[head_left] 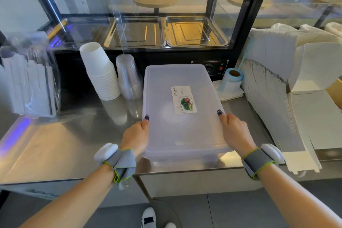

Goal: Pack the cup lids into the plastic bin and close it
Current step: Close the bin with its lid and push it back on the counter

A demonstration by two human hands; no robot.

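Translucent plastic bin (182, 135) with a faint lilac tint, lid the same milky tone. White label (183, 99) on the lid, with black letters and a small green and red picture. Steel-grey tabletop (74, 135), with warm yellow and violet-blue reflections. White paper cups (100, 72) in a stack; clear, colourless plastic cups (128, 77) beside them. Light blue roll (232, 79) with a brown core. White folded cartons (273, 87) with grey edges. Grey wrist straps (122, 161) with lime-green trim and white pods. Dark purple nails on both hands, left (136, 137) and right (234, 131). Black-framed display case (240, 15) with silver trays in yellow light.
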